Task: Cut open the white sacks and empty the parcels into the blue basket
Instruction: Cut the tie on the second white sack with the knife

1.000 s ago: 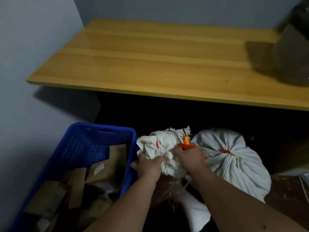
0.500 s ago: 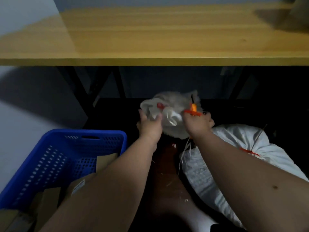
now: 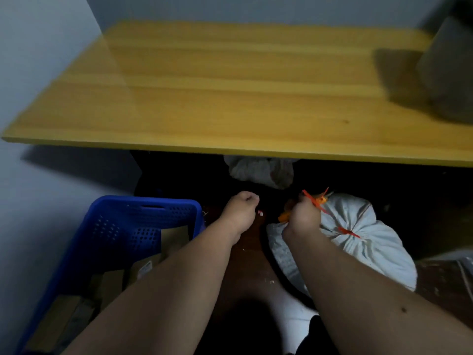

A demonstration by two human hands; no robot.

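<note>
The right hand (image 3: 303, 216) grips an orange cutter (image 3: 317, 201) over the tied white sack (image 3: 358, 239) at four o'clock, ready to cut; the left hand (image 3: 240, 208) is fisted, seemingly empty. The blue basket (image 3: 122, 216) waits at eight o'clock.

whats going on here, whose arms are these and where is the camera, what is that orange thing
The camera sits on a person's head, looking down, so the two bare arms are their own. The right hand grips an orange cutter beside a tied white sack with a red tie on the floor. The left hand is closed in a fist; nothing shows in it. A blue basket holding brown parcels stands at the left. A crumpled white sack lies under the wooden table.
</note>
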